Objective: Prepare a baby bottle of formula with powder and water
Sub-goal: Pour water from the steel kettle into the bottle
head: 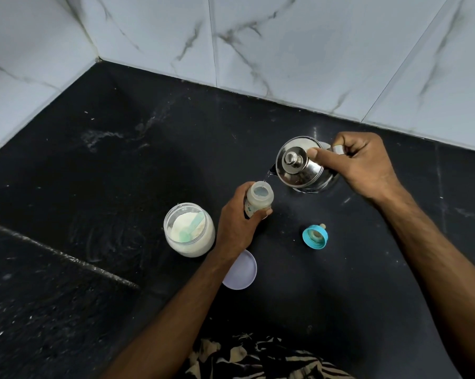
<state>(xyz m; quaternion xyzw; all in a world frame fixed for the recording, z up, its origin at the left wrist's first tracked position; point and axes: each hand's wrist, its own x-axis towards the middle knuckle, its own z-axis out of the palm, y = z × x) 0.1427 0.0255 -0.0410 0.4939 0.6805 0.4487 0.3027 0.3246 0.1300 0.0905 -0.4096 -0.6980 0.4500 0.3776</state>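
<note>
Light was soft and even, coolest on the marble wall tiles (285,50) at the top of the frame. The dark tabletop (121,173) took a dull sheen and smeary streaks at centre left. Bright glints marked the steel kettle (302,170). Wide-angle bending curved the tile lines; the lower left corner was blurred.
</note>
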